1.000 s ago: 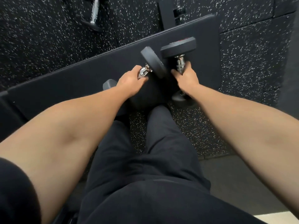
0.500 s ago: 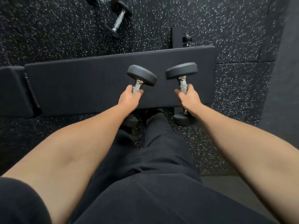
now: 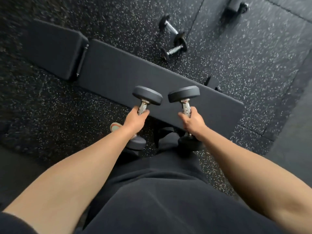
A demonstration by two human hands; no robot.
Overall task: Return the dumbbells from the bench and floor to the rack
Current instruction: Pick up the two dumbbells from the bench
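I've got my left hand (image 3: 135, 119) and right hand (image 3: 192, 120) each wrapped round a dumbbell (image 3: 147, 96) handle, clear of the bench (image 3: 118, 71), but two more (image 3: 173, 48) sit on the floor (image 3: 244, 65), so turning blind toward a rack I can't see could mean tripping or clipping the pad.

Matt rubber dumbbell heads (image 3: 147, 95), chrome handles (image 3: 185, 107)

Handles: fingers (image 3: 182, 114) are wrapping both dumbbell grips, hiding them.
Lower weights: forearms are partly covering them.
Counter legs: hiding beneath the counter (image 3: 128, 71).
Wheeled part (image 3: 236, 5): the top edge is cutting it off.
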